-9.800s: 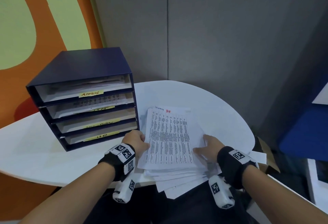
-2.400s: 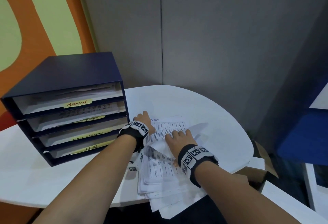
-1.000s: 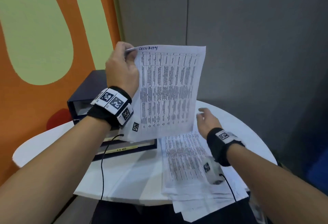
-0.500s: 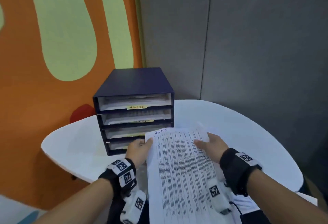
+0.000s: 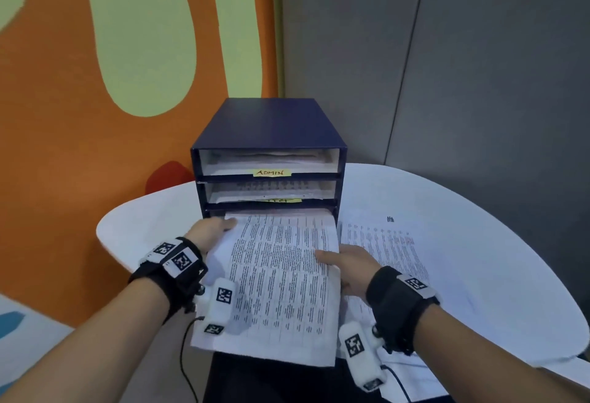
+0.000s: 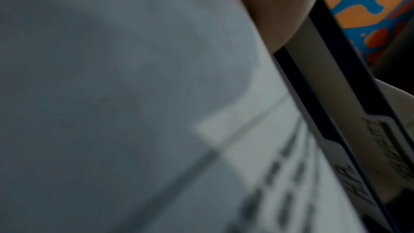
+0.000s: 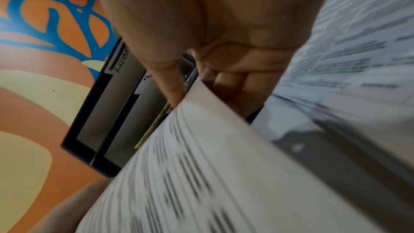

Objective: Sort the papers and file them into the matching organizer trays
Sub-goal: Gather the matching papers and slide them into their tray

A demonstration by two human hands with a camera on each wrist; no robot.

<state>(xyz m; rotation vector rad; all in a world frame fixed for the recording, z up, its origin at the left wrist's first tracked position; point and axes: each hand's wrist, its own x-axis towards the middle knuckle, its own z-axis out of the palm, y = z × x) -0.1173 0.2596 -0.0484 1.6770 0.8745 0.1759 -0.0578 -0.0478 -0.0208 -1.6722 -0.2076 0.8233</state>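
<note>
We hold one sheet (image 5: 281,278) by its two long edges, our left hand (image 5: 212,233) pinching the far left corner and our right hand (image 5: 348,263) pinching the right edge with the thumb on top and fingers curled beneath. Gripping both sides keeps the paper flat and stiff enough to feed. Its leading edge sits just ahead of our fingers, already in the mouth of the organizer (image 5: 271,125), in the third slot, below the trays labelled ADMIN (image 5: 271,172) and the one under it. The near end hangs back past our wrists, off the table (image 5: 463,243) edge. We judge the sheet is about a quarter in; pushing evenly matters, or it buckles. The remaining pile (image 5: 383,243) lies just right of our right hand, awaiting sorting.
</note>
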